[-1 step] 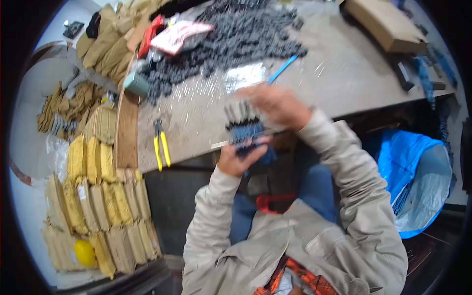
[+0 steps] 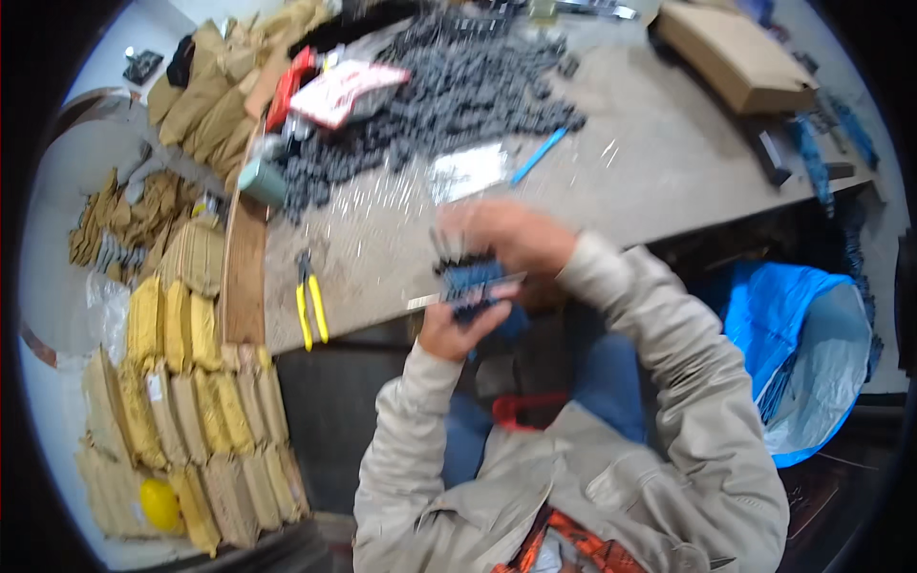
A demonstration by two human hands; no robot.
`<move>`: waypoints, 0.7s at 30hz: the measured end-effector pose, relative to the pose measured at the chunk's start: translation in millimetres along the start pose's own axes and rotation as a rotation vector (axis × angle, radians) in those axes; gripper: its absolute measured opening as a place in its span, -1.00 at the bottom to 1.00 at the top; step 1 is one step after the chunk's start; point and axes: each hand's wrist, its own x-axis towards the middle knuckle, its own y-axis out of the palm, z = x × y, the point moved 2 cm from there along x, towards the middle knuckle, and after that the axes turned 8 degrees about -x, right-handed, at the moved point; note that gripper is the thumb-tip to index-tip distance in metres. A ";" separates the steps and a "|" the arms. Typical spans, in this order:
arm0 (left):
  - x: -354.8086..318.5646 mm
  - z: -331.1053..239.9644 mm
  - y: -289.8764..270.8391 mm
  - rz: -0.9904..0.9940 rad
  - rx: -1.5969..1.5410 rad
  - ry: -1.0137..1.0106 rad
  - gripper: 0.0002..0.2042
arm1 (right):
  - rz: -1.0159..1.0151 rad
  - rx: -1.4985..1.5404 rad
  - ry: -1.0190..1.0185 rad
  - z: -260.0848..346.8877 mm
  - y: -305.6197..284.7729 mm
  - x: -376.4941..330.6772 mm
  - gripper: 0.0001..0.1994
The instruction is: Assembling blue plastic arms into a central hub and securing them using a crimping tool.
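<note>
My left hand (image 2: 455,330) is closed round a bundle of blue and black pieces (image 2: 468,277) at the table's front edge. Thin grey prongs stick up from the bundle, and a narrow flat strip (image 2: 425,300) lies across it by my fingers. My right hand (image 2: 521,234), smeared by motion, is over the bundle's upper end, its fingertips close to the prongs. Whether it grips any of them cannot be made out. Beyond my hands on the table (image 2: 630,172) lie a shiny clear sheet (image 2: 468,173) and a blue stick-like tool (image 2: 539,157).
Yellow-handled pliers (image 2: 310,304) lie to the left. A heap of small dark grey parts (image 2: 458,86) covers the back, with a red-and-white packet (image 2: 349,93) and greenish container (image 2: 262,182). A cardboard box (image 2: 735,57) sits back right; a blue bag (image 2: 778,334) stands right, wrapped packs (image 2: 191,411) left.
My right hand has come down and closer to the bundle's prongs. The bundle stays in my left hand. The whole view has shifted slightly.
</note>
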 end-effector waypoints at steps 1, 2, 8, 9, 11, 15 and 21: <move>-3.9 6.4 0.6 -0.060 -0.092 -0.045 -0.78 | 0.173 0.164 -0.153 -5.0 18.4 -0.4 -0.58; -6.0 9.3 3.8 -0.054 -0.126 -0.045 -0.78 | 0.247 0.004 -0.207 -10.3 31.9 -11.8 -0.59; -25.3 -1.8 21.4 -0.115 -0.108 0.028 -0.81 | 0.463 -0.209 -0.216 0.2 45.0 -20.8 -0.61; -21.9 -5.1 21.4 -0.116 -0.114 0.043 -0.81 | 0.469 -0.224 -0.219 -0.2 40.5 -17.4 -0.61; -17.4 -13.7 20.1 -0.155 -0.158 0.031 -0.82 | 0.386 0.031 -0.061 -4.0 32.7 -9.8 -0.62; -9.4 -16.5 14.7 -0.176 -0.215 0.015 -0.83 | 0.038 0.308 0.253 -34.1 3.0 26.3 -0.75; 5.6 -6.6 2.1 -0.055 -0.134 0.011 -0.81 | 0.318 -0.261 0.645 -130.1 -40.7 88.6 -0.89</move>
